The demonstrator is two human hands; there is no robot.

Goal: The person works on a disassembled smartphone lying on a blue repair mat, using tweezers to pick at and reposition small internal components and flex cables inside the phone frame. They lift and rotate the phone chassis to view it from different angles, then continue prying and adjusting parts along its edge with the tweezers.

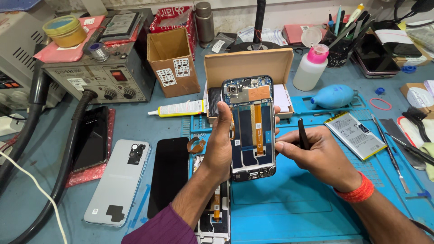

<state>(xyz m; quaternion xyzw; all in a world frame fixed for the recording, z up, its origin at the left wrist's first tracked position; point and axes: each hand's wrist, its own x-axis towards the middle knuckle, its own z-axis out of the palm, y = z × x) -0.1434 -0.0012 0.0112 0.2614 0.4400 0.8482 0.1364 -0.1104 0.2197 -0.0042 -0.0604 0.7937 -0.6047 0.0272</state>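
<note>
My left hand grips an opened smartphone by its left edge and holds it upright above the blue work mat. The phone's back is off, showing the circuit board, the camera and an orange flex cable. My right hand sits just right of the phone and holds a thin black pry tool, its tip pointing up. Its fingertips touch the phone's right edge.
A white back cover and a black screen panel lie at the left. A battery, metal tools, a blue air blower, a pink-capped bottle, cardboard boxes and a hot-air station surround the mat.
</note>
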